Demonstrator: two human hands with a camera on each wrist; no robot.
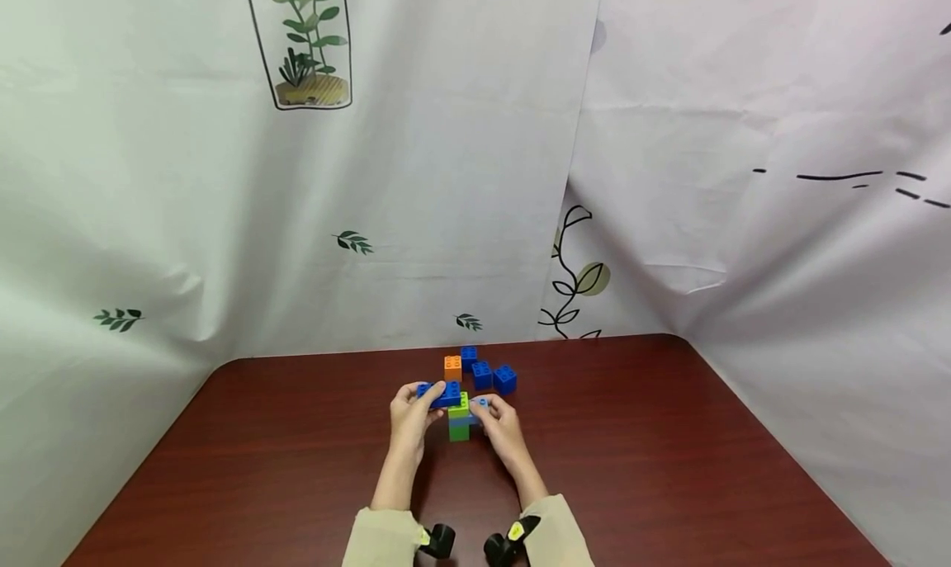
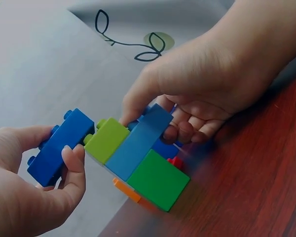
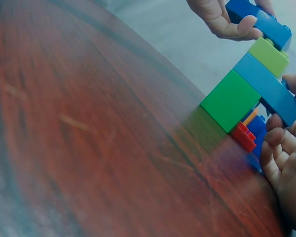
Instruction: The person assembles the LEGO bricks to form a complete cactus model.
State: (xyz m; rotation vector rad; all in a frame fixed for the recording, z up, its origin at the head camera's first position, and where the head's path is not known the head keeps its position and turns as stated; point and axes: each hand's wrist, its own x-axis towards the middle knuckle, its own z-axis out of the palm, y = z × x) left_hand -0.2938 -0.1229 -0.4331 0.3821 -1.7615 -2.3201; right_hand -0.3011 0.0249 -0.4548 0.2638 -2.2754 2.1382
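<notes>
Glossy red-brown wood-grain tabletop [image 1: 639,460] is backed by creased pale cloth [image 1: 446,179], printed with a plant jar [image 1: 314,90] at 11 o'clock from the brick stack [image 1: 459,428] and a vine [image 1: 593,279] between 1 and 2. Stack (green, blue, lime upward) is stood on the far half. Dark blue brick [image 2: 61,148] is pinched by left hand [image 1: 409,422], 9 o'clock; contact with lime unclear. Stack's blue overhang is pinched by right hand [image 1: 505,429], 3 o'clock. Orange brick [image 1: 452,369] is placed at 12, loose blue bricks [image 1: 505,379] between 12 and 2.
</notes>
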